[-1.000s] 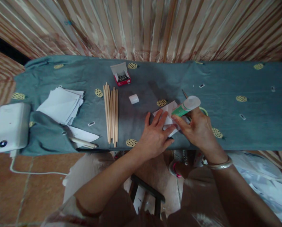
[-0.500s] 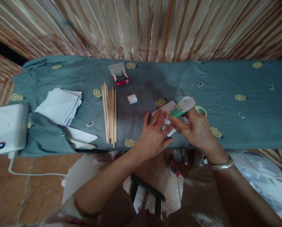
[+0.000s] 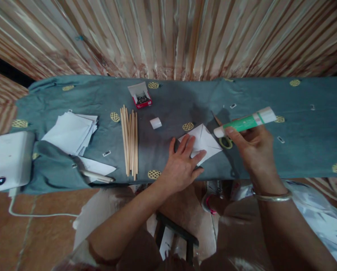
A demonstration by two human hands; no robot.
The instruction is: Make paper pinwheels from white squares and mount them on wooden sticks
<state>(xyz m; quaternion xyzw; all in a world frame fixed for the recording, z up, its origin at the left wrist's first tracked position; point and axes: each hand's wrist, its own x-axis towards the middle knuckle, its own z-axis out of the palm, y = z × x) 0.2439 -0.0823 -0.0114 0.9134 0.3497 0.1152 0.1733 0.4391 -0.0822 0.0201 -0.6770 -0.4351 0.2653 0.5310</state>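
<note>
A folded white paper [image 3: 206,140] lies on the green tablecloth near its front edge, with crease lines meeting at its middle. My left hand [image 3: 181,163] rests flat on the paper's left part, fingers spread. My right hand [image 3: 255,148] grips a green and white glue stick [image 3: 246,122], held nearly level above the cloth to the right of the paper. The glue stick's white end points left, towards the paper's right side. Scissors [image 3: 226,142] with yellow-green handles lie partly hidden behind the glue stick. A white cap [image 3: 156,123] lies left of the paper.
Wooden sticks [image 3: 132,141] lie left of my left hand. Behind them stands an open red box [image 3: 142,101] of small dark metal pieces. Farther left are stacked white papers [image 3: 68,131], a pen [image 3: 97,176] and a white power bank [image 3: 11,160] with a cable.
My right hand has lifted the glue stick off the paper and moved it right, uncovering the folded paper. My left hand has stayed on the paper. The view has tilted slightly.
</note>
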